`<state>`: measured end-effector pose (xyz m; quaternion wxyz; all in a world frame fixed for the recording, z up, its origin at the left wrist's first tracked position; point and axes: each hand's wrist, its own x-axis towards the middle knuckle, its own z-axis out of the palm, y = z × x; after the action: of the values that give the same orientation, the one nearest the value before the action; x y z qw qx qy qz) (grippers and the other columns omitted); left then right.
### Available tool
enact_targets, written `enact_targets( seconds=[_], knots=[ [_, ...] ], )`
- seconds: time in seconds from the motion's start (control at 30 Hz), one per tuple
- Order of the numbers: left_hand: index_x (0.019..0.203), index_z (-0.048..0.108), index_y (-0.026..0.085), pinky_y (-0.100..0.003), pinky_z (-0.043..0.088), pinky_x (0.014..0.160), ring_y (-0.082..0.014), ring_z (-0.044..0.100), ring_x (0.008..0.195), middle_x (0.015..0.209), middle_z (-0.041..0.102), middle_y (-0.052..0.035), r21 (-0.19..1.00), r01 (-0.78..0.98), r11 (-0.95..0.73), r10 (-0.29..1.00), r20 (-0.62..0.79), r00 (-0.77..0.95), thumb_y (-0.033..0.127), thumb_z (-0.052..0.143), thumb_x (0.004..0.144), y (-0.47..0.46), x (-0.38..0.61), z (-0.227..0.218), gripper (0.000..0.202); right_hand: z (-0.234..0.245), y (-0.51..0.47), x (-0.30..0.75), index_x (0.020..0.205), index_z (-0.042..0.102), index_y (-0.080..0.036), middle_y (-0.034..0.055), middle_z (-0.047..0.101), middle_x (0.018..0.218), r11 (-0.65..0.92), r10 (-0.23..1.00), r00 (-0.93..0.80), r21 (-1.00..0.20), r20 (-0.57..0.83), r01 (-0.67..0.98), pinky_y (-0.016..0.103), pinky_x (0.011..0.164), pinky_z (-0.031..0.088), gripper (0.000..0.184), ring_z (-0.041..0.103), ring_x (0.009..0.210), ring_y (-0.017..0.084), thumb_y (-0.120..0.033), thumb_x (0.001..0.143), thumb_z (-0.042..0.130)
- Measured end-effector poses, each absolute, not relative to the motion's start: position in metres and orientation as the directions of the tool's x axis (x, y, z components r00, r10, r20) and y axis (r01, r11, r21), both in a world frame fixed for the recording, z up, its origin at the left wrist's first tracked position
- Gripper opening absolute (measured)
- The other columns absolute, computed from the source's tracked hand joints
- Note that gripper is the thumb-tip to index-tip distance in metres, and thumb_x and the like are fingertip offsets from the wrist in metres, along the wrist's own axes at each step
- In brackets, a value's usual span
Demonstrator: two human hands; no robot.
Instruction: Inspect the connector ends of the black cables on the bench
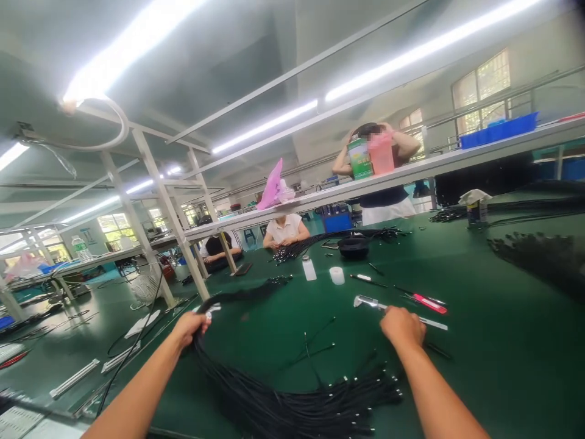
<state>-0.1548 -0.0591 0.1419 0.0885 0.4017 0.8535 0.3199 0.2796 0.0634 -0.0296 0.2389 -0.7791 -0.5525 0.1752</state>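
A thick bundle of black cables [256,390] curves across the green table [503,341] in front of me, its metal-tipped ends fanned out at the lower right. My left hand [191,328] is closed around the bundle near its far bend, where a white tag shows. My right hand [402,326] rests fist-like on the table beside a metal caliper-like tool [370,302]; its fingers are hidden from me. A few loose black wires [315,347] lie between my hands.
Red-handled cutters [427,302], a small white bottle [309,268], a white tape roll [337,275] and a black dish [353,246] lie further back. More cable bundles [539,256] sit at right. Three people are across the table beneath a long shelf [411,174].
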Motion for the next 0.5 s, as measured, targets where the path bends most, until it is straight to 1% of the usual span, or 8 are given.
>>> enact_targets(
  seconds=[0.07,0.13,0.2,0.27,0.33,0.37,0.43,0.5],
  knots=[
    [0.096,0.060,0.010,-0.019,0.049,0.054,-0.0054,0.055,0.059,0.075,0.060,0.0007,0.622,0.663,0.417,0.783,0.125,-0.609,0.032,0.055,0.092,-0.053,-0.148,0.177,0.023,-0.023,0.060,0.279,0.111,0.061,-0.012,0.0095,0.060,0.115,-0.241,0.949,0.316,-0.607,0.017,0.757,0.046,0.101,0.043,0.028,0.055,0.113,0.022,-0.031,0.091,0.058],
    [0.095,0.059,0.010,-0.017,0.043,0.049,-0.0041,0.049,0.050,0.066,0.057,0.0035,0.618,0.719,0.317,0.823,0.196,-0.532,0.026,0.058,0.089,-0.050,-0.138,0.220,0.017,-0.009,0.054,0.274,0.116,0.060,-0.011,0.0138,0.058,0.120,-0.159,0.956,0.282,-0.660,0.083,0.734,0.049,0.102,0.040,0.032,0.053,0.118,0.026,-0.029,0.090,0.056],
    [0.096,0.060,0.009,-0.018,0.038,0.046,-0.0050,0.047,0.046,0.059,0.056,0.0041,0.592,0.781,0.198,0.850,0.293,-0.437,0.019,0.067,0.079,-0.055,-0.124,0.268,0.021,0.016,0.043,0.263,0.122,0.059,-0.009,0.0187,0.055,0.128,-0.003,0.960,0.203,-0.715,0.195,0.699,0.045,0.106,0.039,0.039,0.050,0.123,0.029,-0.030,0.090,0.053],
    [0.094,0.064,0.009,-0.019,0.033,0.044,-0.0065,0.047,0.045,0.055,0.055,0.0036,0.535,0.838,0.109,0.860,0.372,-0.349,0.022,0.074,0.069,-0.067,-0.107,0.314,0.030,0.052,0.024,0.246,0.134,0.050,-0.013,0.0135,0.051,0.136,0.194,0.944,0.086,-0.748,0.318,0.635,0.035,0.108,0.040,0.052,0.048,0.128,0.023,-0.041,0.091,0.051],
    [0.091,0.067,0.010,-0.019,0.031,0.046,-0.0063,0.047,0.046,0.056,0.057,0.0027,0.458,0.888,0.044,0.867,0.424,-0.261,0.024,0.075,0.065,-0.086,-0.088,0.355,0.031,0.098,-0.002,0.226,0.148,0.031,-0.026,0.0045,0.044,0.146,0.377,0.899,-0.030,-0.739,0.436,0.558,0.028,0.109,0.041,0.072,0.047,0.131,0.017,-0.056,0.086,0.054],
    [0.094,0.069,0.011,-0.019,0.033,0.049,-0.0058,0.048,0.048,0.059,0.059,0.0023,0.313,0.949,-0.027,0.866,0.481,-0.134,0.024,0.072,0.067,-0.097,-0.077,0.373,0.030,0.123,-0.016,0.215,0.151,0.022,-0.030,0.0020,0.039,0.150,0.485,0.856,-0.102,-0.720,0.506,0.496,0.029,0.112,0.039,0.083,0.043,0.135,0.016,-0.061,0.082,0.058],
    [0.101,0.070,0.011,-0.020,0.038,0.058,-0.0051,0.050,0.053,0.062,0.059,0.0035,0.050,0.991,-0.121,0.858,0.507,0.080,0.028,0.070,0.068,-0.118,-0.057,0.400,0.036,0.171,-0.044,0.197,0.154,0.016,-0.026,0.0091,0.029,0.155,0.718,0.696,-0.228,-0.665,0.681,0.204,0.044,0.118,0.030,0.107,0.033,0.141,0.026,-0.061,0.069,0.072],
    [0.108,0.069,0.010,-0.024,0.042,0.069,-0.0038,0.053,0.060,0.070,0.061,0.0042,-0.130,0.963,-0.235,0.808,0.524,0.268,0.032,0.065,0.073,-0.135,-0.040,0.417,0.041,0.209,-0.065,0.183,0.154,0.015,-0.026,0.0115,0.030,0.153,0.782,0.605,-0.301,-0.622,0.737,0.048,0.049,0.118,0.028,0.111,0.034,0.140,0.029,-0.058,0.067,0.076]
  ],
)
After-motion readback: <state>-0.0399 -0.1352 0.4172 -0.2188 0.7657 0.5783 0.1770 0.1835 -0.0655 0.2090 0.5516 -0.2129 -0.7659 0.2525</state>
